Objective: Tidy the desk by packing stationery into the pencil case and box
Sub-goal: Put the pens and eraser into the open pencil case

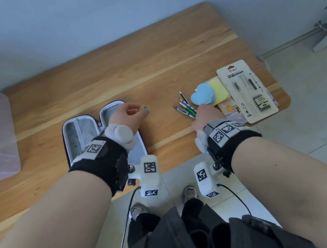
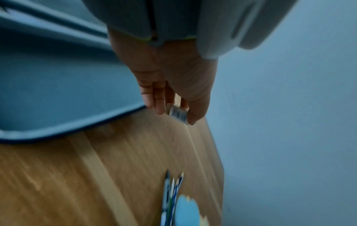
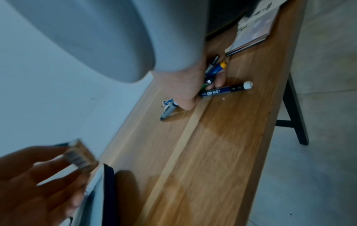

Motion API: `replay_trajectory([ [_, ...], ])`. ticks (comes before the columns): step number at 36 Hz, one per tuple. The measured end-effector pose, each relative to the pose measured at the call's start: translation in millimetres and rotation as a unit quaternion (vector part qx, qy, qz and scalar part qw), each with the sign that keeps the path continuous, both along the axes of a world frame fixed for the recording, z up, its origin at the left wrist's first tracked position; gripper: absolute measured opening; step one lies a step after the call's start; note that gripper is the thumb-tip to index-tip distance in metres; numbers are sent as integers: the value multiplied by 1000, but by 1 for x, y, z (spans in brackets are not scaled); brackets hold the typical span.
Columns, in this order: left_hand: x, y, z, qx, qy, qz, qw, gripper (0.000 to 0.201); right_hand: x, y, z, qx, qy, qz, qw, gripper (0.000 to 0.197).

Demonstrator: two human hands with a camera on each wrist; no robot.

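Now | left hand (image 1: 127, 113) pinches eraser (image 1: 144, 108) | right hand (image 1: 206, 115) grips pens (image 1: 185, 108), fingers hidden

Your dark blue pen (image 3: 225, 90), lying on the desk under your right hand's fingers, reads "M&G" in white on its barrel. The small eraser (image 2: 177, 113) pinched in your left hand carries a barcode label, digits unreadable. The blister pack (image 1: 247, 91) at the far right bears bold Chinese characters under a red heart logo, too small to make out reliably.
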State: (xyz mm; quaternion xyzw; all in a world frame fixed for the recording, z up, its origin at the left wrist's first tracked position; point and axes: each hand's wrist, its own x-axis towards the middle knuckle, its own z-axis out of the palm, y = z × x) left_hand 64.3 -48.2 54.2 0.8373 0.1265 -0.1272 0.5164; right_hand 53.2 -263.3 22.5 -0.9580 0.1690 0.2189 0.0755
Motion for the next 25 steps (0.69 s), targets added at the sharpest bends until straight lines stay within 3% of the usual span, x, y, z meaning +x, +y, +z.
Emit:
replay_trajectory([
  [3,3,14,-1,-41,7,51,998,10,1,-5,-5,-25,18,1,1000,10],
  [5,2,20,-3,-57,1,74,996,11,3,-8,-8,-35,17,-6,999,8],
  [9,-1,31,-8,-94,-1,123,988,15,6,-10,-11,-63,27,-18,998,27],
  [14,1,43,-13,-91,0,124,988,17,7,-10,-16,-36,22,-33,999,26],
  [17,1,48,-16,-84,1,125,989,11,7,-16,-16,49,-3,-47,998,24],
  [19,2,54,-19,-80,9,133,988,13,11,-17,-15,113,-9,-57,992,7],
  [21,3,58,-22,-76,18,139,987,18,16,-15,-17,172,-4,-84,981,15],
  [23,6,62,-24,-73,20,140,987,23,24,-5,-17,287,-15,-145,947,16],
  [25,10,65,-28,-69,24,141,987,26,30,8,-13,411,-11,-206,888,21],
])
